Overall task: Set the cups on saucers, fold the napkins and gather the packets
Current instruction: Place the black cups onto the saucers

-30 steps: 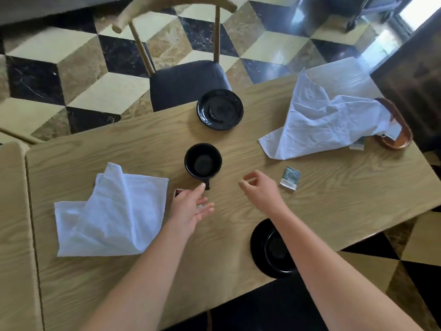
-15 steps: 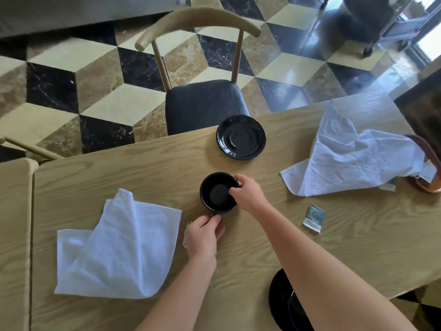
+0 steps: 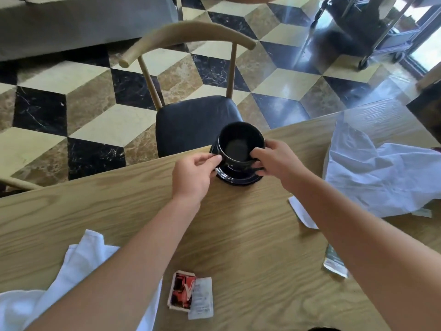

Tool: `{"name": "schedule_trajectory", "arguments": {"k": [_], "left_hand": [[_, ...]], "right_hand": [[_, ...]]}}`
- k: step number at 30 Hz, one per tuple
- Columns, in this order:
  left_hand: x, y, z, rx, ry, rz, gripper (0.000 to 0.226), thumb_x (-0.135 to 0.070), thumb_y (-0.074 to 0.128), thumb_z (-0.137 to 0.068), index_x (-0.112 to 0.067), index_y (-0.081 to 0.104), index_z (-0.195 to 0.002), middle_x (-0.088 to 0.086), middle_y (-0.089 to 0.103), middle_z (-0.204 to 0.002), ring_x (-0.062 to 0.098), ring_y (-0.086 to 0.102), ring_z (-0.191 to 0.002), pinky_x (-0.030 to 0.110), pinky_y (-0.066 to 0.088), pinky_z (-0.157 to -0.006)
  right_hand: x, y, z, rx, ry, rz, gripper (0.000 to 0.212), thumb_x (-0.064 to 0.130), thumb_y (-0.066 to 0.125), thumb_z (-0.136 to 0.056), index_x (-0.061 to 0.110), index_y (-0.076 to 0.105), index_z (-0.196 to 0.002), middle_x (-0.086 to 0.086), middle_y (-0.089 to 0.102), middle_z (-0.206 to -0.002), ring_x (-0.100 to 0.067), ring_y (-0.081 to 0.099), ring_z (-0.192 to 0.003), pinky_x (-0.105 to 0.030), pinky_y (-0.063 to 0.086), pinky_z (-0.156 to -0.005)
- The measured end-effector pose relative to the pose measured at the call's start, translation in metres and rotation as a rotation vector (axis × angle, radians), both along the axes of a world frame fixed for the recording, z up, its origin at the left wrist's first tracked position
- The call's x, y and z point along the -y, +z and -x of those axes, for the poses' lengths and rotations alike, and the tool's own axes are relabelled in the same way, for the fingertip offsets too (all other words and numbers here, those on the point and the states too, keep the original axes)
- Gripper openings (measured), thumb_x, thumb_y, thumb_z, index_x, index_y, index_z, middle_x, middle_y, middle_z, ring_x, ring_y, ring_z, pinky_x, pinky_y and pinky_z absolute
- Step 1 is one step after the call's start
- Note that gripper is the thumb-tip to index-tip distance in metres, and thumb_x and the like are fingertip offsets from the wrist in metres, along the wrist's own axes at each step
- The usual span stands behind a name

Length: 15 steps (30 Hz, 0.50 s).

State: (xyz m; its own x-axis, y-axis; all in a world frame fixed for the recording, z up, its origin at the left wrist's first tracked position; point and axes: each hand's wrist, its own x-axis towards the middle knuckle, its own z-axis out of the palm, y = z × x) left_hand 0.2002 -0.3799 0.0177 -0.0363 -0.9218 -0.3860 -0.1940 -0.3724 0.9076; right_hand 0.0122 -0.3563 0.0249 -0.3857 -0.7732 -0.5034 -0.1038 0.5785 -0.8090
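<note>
A black cup (image 3: 239, 142) sits over a black saucer (image 3: 238, 178) at the table's far edge. My right hand (image 3: 274, 161) grips the cup's right side. My left hand (image 3: 193, 174) pinches it at the left, where the handle seems to be. Whether the cup rests fully on the saucer I cannot tell. A crumpled white napkin (image 3: 381, 173) lies at the right, another white napkin (image 3: 74, 283) at the near left under my forearm. A red packet (image 3: 181, 292) and a white packet (image 3: 201, 298) lie near me; a green packet (image 3: 334, 263) peeks out beside my right arm.
A wooden chair with a dark seat (image 3: 195, 120) stands just beyond the table's far edge (image 3: 119, 170). A small pale packet (image 3: 422, 212) shows under the right napkin's edge. A dark rim (image 3: 323, 328) peeks at the bottom edge. A metal cart (image 3: 381, 32) stands at the far right.
Both hands took hold of the cup and carried it away from me to the saucer at the far edge. The camera tilted forward, so the near packets came into view.
</note>
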Motion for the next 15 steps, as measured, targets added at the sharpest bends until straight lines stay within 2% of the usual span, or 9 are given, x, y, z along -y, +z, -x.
{"name": "schedule_trajectory", "arguments": {"k": [5,9,15], "left_hand": [[0.020,-0.013,0.011,0.064,-0.083,-0.005,0.008,-0.030,0.078,-0.084,-0.023,0.076,-0.083,-0.012,0.075,-0.080,0.006,0.073,-0.065,0.020,0.047,-0.056],[0.018,-0.022,0.014,0.056,-0.092,-0.035,0.008,-0.029,0.077,-0.086,-0.021,0.075,-0.085,-0.008,0.076,-0.085,0.006,0.073,-0.064,0.023,0.048,-0.057],[0.017,-0.034,0.009,0.037,-0.099,-0.007,0.007,-0.030,0.077,-0.086,-0.023,0.074,-0.085,-0.007,0.077,-0.084,0.009,0.074,-0.067,0.023,0.046,-0.060]], "right_hand": [[0.010,-0.018,0.011,0.006,0.011,-0.068,0.018,0.013,0.059,-0.088,0.014,0.070,-0.102,-0.008,0.074,-0.090,-0.017,0.076,-0.082,-0.026,0.060,-0.062],[0.013,-0.021,0.017,-0.044,0.027,-0.043,0.019,0.015,0.060,-0.086,0.015,0.071,-0.101,-0.005,0.073,-0.087,-0.018,0.077,-0.082,-0.027,0.059,-0.062],[0.007,-0.030,0.016,-0.124,0.063,0.002,0.024,0.018,0.059,-0.083,0.014,0.071,-0.103,-0.008,0.076,-0.090,-0.017,0.077,-0.083,-0.033,0.062,-0.076]]}}
